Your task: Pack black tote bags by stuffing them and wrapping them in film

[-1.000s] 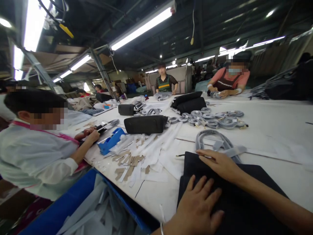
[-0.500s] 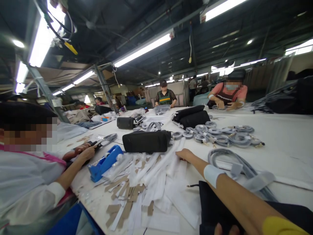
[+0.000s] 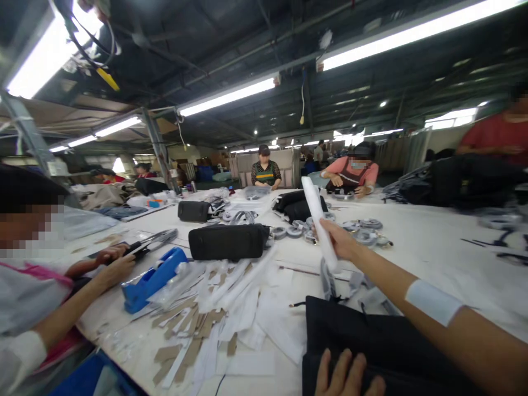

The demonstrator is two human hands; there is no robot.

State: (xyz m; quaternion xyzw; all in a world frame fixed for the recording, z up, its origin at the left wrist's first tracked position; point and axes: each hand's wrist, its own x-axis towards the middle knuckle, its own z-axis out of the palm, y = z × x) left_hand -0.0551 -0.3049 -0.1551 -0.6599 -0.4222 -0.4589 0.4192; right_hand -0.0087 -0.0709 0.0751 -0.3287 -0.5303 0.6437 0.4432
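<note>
Right-hand fingers (image 3: pixel 329 226): closed round one white strip (image 3: pixel 315 204), newly lifted clear of the tabletop (image 3: pixel 429 245) pile (image 3: pixel 247 286); picking seemingly complete. Left-hand fingers (image 3: pixel 341 368): slightly parted, resting on black bag (image 3: pixel 367 333).

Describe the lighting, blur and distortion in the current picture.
Head view: ceiling tubes glare white; head view: the white strip in the right hand looks washed out, while the black bag shows little detail; head view: wide-angle stretching toward the edges, and the person in red at far right looks soft.
</note>
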